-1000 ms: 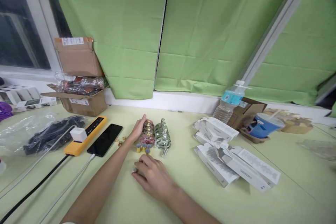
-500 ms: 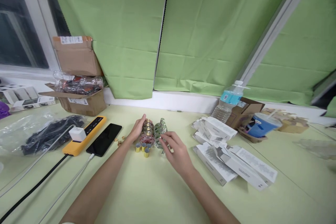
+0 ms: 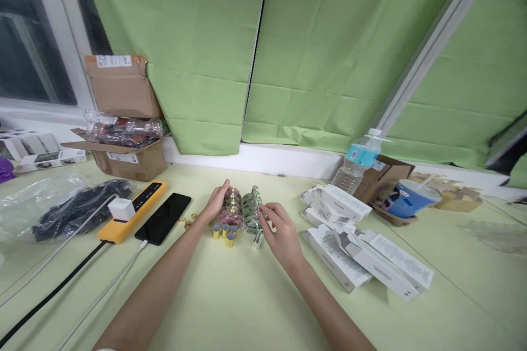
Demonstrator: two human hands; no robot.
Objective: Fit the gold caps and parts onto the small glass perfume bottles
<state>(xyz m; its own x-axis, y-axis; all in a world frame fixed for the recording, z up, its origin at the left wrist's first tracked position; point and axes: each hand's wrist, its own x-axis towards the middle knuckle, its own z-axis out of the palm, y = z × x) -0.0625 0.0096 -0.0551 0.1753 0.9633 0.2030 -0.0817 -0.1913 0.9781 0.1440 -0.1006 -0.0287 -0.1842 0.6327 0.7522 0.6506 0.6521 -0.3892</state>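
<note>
Where the green row (image 3: 249, 211) stands: it is in the middle of the table (image 3: 230, 296), see-through and shiny, right next to the pink row (image 3: 230, 210). A silver bit (image 3: 257, 240) pokes out at its near end.
Right hand (image 3: 282, 235): it is at the right side of the green row. Your thumb and finger come together at the tips, but it is too small to tell if they pinch anything.
Left hand (image 3: 216, 204): it lies along the left side of the pink row, touching it. Part of it is hidden, so you cannot tell if it grips.
What changed: one second ago, your right hand was low, on the near side of the yellow tubes (image 3: 229, 239), with a small thing at its fingers. Half a second ago, it was up at the green row. Now it is a bit more to the right, and the silver bit shows better. Your left hand stayed put.
Close edges: the yellow tubes stand just in front of the pink row. Gold bits (image 3: 188, 224) and a black phone (image 3: 163, 218) lie to the left. White boxes (image 3: 337, 258) lie to the right.
Room to move: table top shows between your arms, and behind both rows up to the pen (image 3: 274, 175).
</note>
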